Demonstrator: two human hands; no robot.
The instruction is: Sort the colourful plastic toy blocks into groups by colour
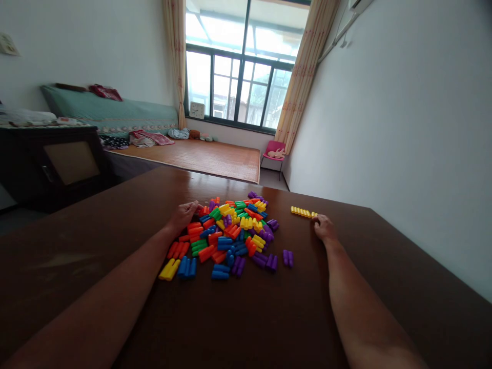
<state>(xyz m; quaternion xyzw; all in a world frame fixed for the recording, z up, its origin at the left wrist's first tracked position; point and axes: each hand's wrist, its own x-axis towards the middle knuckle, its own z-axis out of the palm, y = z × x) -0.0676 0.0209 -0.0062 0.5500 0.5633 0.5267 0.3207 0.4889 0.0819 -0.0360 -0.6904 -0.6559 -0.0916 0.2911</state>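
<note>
A heap of plastic toy blocks (230, 238) in orange, yellow, green, blue and purple lies on the dark table; each block is made of joined rounded tubes. At the heap's upper left edge, my left hand (186, 214) has its fingers drawn together beside orange-red blocks. What lies between those fingertips, if anything, is too small to tell. Off to the right, a row of yellow blocks (300, 211) lies apart from the heap. My right hand (325, 227) pinches a yellow block (314, 215) at the row's right end.
Loose purple blocks (288, 258) and a yellow block (169, 269) lie along the heap's near side. The brown table (115, 220) reaches toward a low bed with a woven mat (215, 156). A dark cabinet (49, 159) is left, a pink chair (274, 149) beyond.
</note>
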